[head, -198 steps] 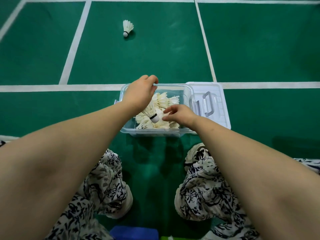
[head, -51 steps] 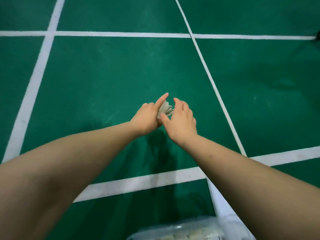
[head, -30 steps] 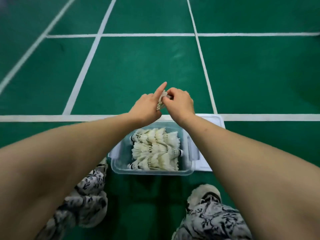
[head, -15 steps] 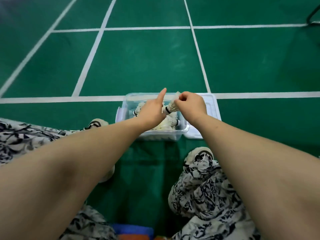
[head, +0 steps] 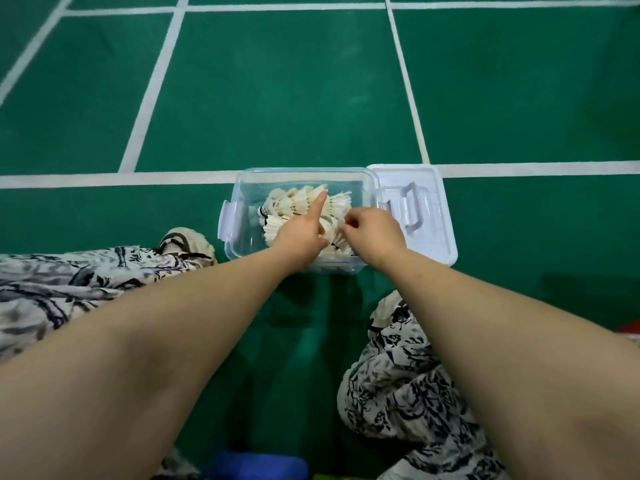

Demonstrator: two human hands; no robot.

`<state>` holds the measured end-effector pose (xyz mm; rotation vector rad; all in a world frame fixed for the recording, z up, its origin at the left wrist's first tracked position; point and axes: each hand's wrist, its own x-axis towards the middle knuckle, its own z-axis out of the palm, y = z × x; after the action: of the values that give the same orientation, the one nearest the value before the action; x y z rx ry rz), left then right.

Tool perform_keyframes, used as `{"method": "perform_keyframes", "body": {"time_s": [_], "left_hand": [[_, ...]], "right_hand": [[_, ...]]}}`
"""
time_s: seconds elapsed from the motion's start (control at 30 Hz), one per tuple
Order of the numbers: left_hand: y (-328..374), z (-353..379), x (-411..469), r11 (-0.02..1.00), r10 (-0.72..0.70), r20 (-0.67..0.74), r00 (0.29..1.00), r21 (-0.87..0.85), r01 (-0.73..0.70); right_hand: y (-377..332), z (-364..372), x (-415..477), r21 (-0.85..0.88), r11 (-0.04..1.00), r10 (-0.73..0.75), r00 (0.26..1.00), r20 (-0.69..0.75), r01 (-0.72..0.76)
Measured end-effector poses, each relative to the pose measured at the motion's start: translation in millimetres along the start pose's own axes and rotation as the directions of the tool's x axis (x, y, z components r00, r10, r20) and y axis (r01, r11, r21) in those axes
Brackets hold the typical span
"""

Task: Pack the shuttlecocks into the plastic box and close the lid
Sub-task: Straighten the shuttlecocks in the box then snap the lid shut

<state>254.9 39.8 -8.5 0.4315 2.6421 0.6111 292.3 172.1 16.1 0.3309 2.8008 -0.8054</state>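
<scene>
A clear plastic box (head: 232, 199) stands open on the green court floor, with several white feather shuttlecocks (head: 294, 202) lying in it. Its clear lid (head: 429, 216), with a handle, lies flat against the box's right side. My left hand (head: 302, 237) is inside the box, index finger pointing out and the other fingers curled. My right hand (head: 375, 233) is close beside it with its fingertips pinched. Between them they grip one shuttlecock (head: 333, 233), low on the pile and mostly hidden.
White court lines (head: 149, 98) run across the green floor beyond the box. My patterned trouser legs (head: 408, 382) and a shoe (head: 187, 242) flank the box's near side. A blue object (head: 256, 465) sits at the bottom edge.
My hands fetched the stray shuttlecock from the far floor and carried it back over the box. In the last half second they sank from above the rim down onto the pile.
</scene>
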Motion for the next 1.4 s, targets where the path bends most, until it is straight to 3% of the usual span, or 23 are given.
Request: {"method": "perform_keyframes", "body": {"time_s": [0.17,0.3,0.5,0.67,0.83,0.97,1.4], "left_hand": [[-5.8,6.5,18.4,1.000,-0.005,0.004,1.000,0.016,0.005],[-13.6,15.1,29.1,1.000,-0.017,0.105,0.994,0.002,0.017],[-17.3,21.2,37.2,1.000,-0.007,0.131,0.991,0.010,0.006],[-17.7,17.8,37.6,0.999,0.038,0.153,0.987,0.004,-0.040],[-17.5,10.5,32.8,0.991,0.109,0.171,0.979,0.062,-0.121],[-17.4,6.1,30.1,0.989,0.104,0.168,0.980,0.085,-0.119],[-16.9,6.3,24.4,0.998,0.057,0.136,0.989,0.013,-0.060]], "right_hand": [[7.5,15.1,17.6,0.077,0.993,0.089,0.995,0.041,-0.092],[2.2,22.5,28.8,-0.077,0.987,0.153,0.975,0.160,-0.143],[-6.4,28.4,40.2,-0.337,0.933,0.244,0.913,0.326,-0.129],[-13.1,11.9,45.8,-0.384,0.922,0.235,0.867,0.440,-0.055],[-8.4,6.0,44.3,-0.377,0.926,0.185,0.873,0.451,-0.001],[-11.2,7.2,42.0,-0.469,0.879,0.166,0.865,0.473,0.087],[-10.3,16.6,40.4,-0.373,0.927,0.221,0.874,0.433,-0.049]]}}
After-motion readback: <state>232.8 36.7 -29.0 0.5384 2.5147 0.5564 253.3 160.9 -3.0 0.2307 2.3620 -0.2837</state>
